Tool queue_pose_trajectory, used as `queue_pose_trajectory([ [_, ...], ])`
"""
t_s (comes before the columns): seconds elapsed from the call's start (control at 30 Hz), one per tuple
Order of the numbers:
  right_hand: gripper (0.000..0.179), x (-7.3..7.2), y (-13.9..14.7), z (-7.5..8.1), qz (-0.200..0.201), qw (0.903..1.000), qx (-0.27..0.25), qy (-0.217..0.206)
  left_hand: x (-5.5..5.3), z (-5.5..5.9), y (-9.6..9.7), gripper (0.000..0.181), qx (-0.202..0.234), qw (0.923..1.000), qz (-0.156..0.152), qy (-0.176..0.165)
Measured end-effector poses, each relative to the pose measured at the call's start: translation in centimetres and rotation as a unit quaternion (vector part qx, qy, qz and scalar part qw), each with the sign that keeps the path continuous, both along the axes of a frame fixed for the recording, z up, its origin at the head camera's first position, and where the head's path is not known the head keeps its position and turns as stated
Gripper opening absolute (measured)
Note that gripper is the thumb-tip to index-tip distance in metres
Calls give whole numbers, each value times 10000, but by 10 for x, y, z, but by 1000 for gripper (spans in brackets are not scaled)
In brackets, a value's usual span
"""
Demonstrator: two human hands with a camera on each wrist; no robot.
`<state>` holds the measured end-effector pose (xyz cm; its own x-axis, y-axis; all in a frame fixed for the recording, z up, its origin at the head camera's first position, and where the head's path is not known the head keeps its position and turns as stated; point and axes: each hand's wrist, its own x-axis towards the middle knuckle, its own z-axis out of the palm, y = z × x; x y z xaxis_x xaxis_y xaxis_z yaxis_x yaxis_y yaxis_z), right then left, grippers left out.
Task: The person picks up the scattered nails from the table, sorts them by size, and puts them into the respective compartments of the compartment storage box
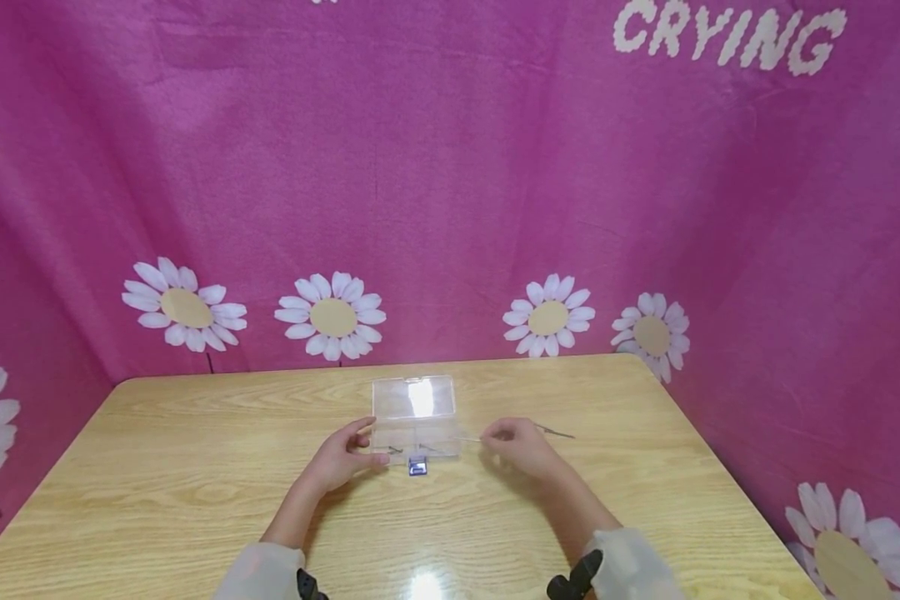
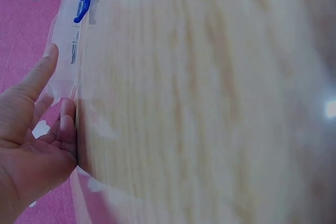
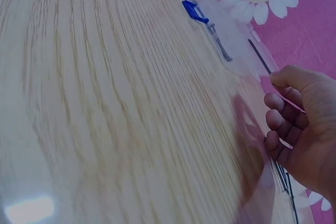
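Note:
A clear plastic box stands on the table with its lid swung up at the back and a blue latch at its front. Small dark metal pieces lie inside, on either side of a divider. My left hand holds the box's left end, thumb along the front and the other fingers round the side. Between thumb and forefinger, my right hand pinches a thin metal rod, its tip pointing left at the box's right end. Several more thin dark rods lie beneath and behind that hand.
The wood-grain table reaches back to a pink curtain printed with daisies. More curtain hangs along both sides. A black wrist strap sits over the right sleeve.

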<state>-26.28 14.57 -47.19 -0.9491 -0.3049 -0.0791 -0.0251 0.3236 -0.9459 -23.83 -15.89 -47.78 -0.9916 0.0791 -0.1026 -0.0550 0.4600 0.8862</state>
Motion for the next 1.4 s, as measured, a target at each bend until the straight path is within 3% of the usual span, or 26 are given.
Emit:
queue_pose_trajectory([
  [0.17, 24, 2, -9, 0, -45, 9990, -316, -305, 1, 1, 0, 71, 16, 10000, 2, -10],
  [0.43, 24, 1, -20, -4, 38, 9978, -394, -530, 2, 2, 0, 71, -13, 10000, 7, 5],
  [0.57, 24, -1, -25, -5, 124, 9994, -145, -284, 3, 1, 1, 71, -12, 10000, 26, -17],
  [0.9, 21, -4, -33, -14, 200, 9992, -333, -122, 1, 0, 1, 72, -60, 10000, 43, 62],
  [1.4, 21, -5, -35, -13, 200, 9983, 392, 390, 2, 0, 2, 71, -183, 9998, 46, 41],
])
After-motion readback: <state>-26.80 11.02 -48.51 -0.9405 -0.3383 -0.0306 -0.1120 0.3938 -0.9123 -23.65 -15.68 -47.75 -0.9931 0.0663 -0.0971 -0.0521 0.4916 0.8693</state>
